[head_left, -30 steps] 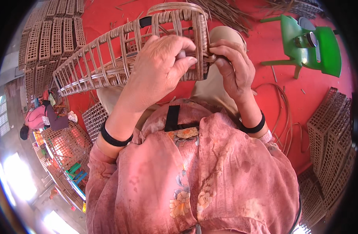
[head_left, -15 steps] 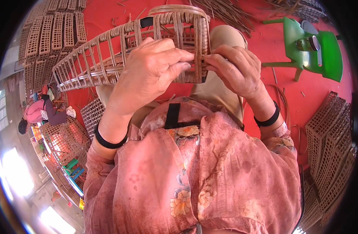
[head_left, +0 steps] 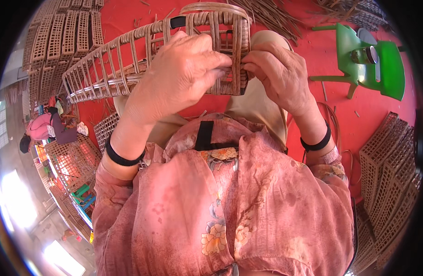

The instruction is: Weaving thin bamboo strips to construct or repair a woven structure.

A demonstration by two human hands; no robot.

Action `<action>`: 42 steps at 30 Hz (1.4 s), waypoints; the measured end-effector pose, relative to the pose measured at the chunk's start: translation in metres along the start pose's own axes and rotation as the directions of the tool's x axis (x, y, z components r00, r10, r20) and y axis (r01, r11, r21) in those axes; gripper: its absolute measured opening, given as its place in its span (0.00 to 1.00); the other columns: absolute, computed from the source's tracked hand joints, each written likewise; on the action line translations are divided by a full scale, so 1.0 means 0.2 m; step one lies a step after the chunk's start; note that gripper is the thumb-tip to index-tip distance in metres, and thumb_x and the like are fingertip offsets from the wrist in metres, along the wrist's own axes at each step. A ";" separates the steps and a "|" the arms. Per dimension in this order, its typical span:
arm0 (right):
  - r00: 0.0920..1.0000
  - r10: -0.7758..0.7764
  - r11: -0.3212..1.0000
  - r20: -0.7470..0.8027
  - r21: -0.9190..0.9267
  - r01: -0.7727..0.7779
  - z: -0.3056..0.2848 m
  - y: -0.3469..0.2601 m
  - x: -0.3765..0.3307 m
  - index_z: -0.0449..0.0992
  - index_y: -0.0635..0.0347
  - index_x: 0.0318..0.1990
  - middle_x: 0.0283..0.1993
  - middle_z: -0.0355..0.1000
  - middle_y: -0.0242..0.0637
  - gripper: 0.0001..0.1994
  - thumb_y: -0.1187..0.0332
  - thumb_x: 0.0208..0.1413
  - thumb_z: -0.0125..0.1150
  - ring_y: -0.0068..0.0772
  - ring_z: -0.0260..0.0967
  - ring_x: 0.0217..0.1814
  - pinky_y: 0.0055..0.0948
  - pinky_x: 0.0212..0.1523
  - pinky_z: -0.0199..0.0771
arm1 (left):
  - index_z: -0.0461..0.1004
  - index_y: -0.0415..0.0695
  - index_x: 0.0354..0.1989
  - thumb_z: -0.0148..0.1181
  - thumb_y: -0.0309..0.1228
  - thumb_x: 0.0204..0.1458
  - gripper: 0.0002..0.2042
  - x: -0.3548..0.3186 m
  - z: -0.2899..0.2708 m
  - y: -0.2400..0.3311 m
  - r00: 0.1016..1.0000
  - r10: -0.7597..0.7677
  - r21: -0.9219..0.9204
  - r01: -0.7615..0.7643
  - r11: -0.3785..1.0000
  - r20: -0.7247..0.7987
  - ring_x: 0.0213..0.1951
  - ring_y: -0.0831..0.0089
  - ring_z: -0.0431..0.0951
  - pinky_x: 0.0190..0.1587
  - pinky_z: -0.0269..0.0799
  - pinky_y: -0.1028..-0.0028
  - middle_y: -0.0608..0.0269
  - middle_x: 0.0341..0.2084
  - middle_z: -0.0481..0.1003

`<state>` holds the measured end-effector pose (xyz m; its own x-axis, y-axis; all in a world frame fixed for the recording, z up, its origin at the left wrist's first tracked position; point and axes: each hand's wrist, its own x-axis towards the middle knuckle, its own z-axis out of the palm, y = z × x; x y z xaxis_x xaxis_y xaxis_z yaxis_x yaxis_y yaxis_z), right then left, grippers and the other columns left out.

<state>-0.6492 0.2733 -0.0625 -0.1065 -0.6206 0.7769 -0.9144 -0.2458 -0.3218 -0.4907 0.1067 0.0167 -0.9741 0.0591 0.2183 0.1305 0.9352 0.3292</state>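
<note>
A brown woven rattan basket [head_left: 108, 73] with open, slatted sides lies across my lap, its squared end at the right and a looped rim at the top. My left hand [head_left: 186, 76] is over its near side, thumb and forefinger closed together beside the corner post; whatever is in the pinch is hidden. At that corner's right edge, the thumb and forefinger of my right hand [head_left: 278, 71] pinch the rattan. Both sets of fingertips are close together, on either side of the post. A black band [head_left: 178, 21] wraps part of the basket's rim.
Tall stacks of lattice panels stand at the far left [head_left: 64, 41] and right [head_left: 388, 161]. A green plastic chair [head_left: 388, 64] holds a jar [head_left: 364, 54]. Loose strips [head_left: 271, 18] lie on the red floor [head_left: 303, 46]. At left, another person [head_left: 41, 126] is beside woven pieces.
My left hand has moved slightly up and right, its fingers turning over the corner post. My right hand stays at the edge, its fingers shifted a little. The basket has barely moved.
</note>
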 end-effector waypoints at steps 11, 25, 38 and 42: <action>0.854 0.464 0.791 0.237 0.322 -0.520 -0.01 0.03 -0.01 0.80 0.57 0.37 0.29 0.75 0.34 0.06 0.66 0.60 0.65 0.29 0.72 0.29 0.30 0.26 0.72 | 0.76 0.37 0.36 0.60 0.30 0.56 0.08 0.09 0.05 -0.03 0.958 -0.279 -0.229 0.286 0.930 0.066 0.32 0.64 0.72 0.39 0.67 0.67 0.60 0.26 0.70; 0.647 0.616 -0.021 0.448 0.831 -0.556 0.02 0.12 -0.11 0.75 0.62 0.54 0.35 0.71 0.25 0.21 0.74 0.51 0.69 0.16 0.68 0.37 0.18 0.38 0.69 | 0.78 0.43 0.40 0.68 0.27 0.53 0.08 0.00 0.11 0.04 0.927 -0.345 -0.365 0.273 0.890 -0.147 0.32 0.76 0.78 0.39 0.73 0.74 0.64 0.30 0.79; 0.570 0.807 0.201 0.155 0.836 -0.511 0.02 -0.02 -0.12 0.76 0.60 0.47 0.37 0.75 0.27 0.13 0.78 0.56 0.69 0.12 0.66 0.34 0.14 0.33 0.64 | 0.79 0.46 0.48 0.69 0.28 0.47 0.18 -0.37 0.28 0.06 0.862 -0.112 0.158 0.215 0.964 -0.494 0.43 0.66 0.73 0.48 0.64 0.63 0.67 0.41 0.72; 0.602 0.791 0.275 0.104 0.820 -0.502 0.02 -0.04 -0.07 0.77 0.60 0.46 0.37 0.76 0.27 0.11 0.77 0.56 0.69 0.12 0.65 0.32 0.14 0.32 0.64 | 0.80 0.50 0.52 0.69 0.32 0.50 0.18 -0.32 0.31 0.10 0.870 -0.111 0.150 0.206 0.967 -0.481 0.46 0.64 0.70 0.49 0.64 0.64 0.64 0.45 0.70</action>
<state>-0.6385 0.2808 -0.0734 -0.7472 -0.6458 0.1570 0.1228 -0.3663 -0.9224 -0.4370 0.1423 -0.0477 -0.7726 -0.2200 0.5955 -0.1020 0.9689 0.2255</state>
